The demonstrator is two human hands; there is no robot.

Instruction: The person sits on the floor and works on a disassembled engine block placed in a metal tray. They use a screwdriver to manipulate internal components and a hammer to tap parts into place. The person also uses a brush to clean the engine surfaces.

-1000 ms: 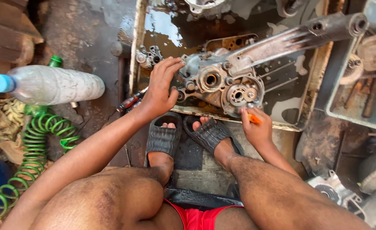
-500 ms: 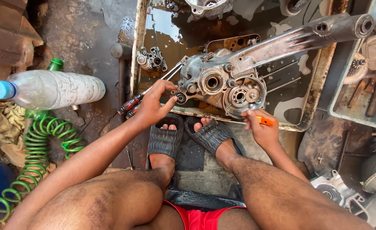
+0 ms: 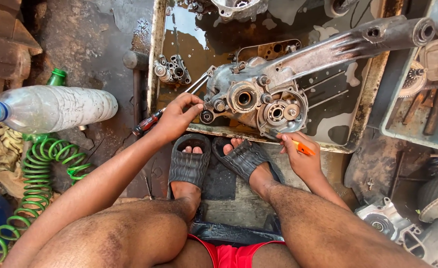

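A grey, oily engine casing with round bearing holes and a small gear lies in a rusty metal tray. A long metal arm runs from the casing to the upper right. My left hand pinches the casing's left edge, just above a small round fitting. A red-and-black-handled screwdriver lies across the tray rim under that hand. My right hand rests at the tray's near rim below the casing and holds a small orange tool. My sandalled feet sit between the hands.
A clear plastic bottle with a blue cap lies at the left above a green coiled hose. A small metal block with holes sits in the tray. A grey bin with tools stands right; engine parts lie at bottom right.
My left hand slid off the top of the casing down to its left edge and closed its fingers. My right hand shifted slightly right with the orange tool. The screwdriver stayed put.
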